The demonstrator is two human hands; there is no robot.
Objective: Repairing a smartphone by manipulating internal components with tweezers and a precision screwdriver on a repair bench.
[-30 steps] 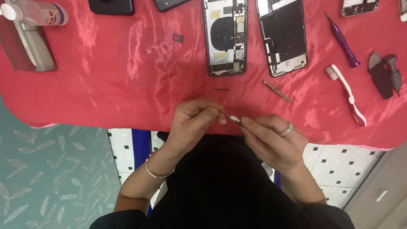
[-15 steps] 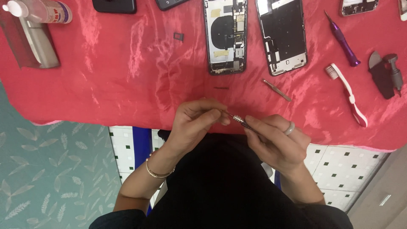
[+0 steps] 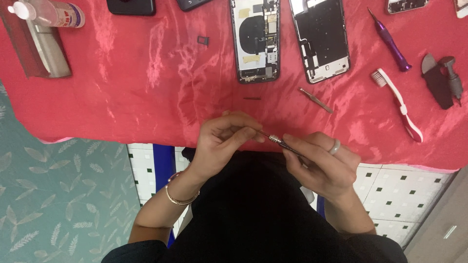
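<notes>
At lower centre, the right hand [image 3: 319, 163] grips a screwdriver [image 3: 280, 142]; the left hand [image 3: 222, 141] pinches its tip, seemingly a bit, which could slip and drop.

Red satin cloth [image 3: 146, 73] covers table; on it opened phone [image 3: 255, 39], screen panel [image 3: 321, 39], toothbrush [image 3: 397, 104], purple screwdriver [image 3: 390, 41].
</notes>
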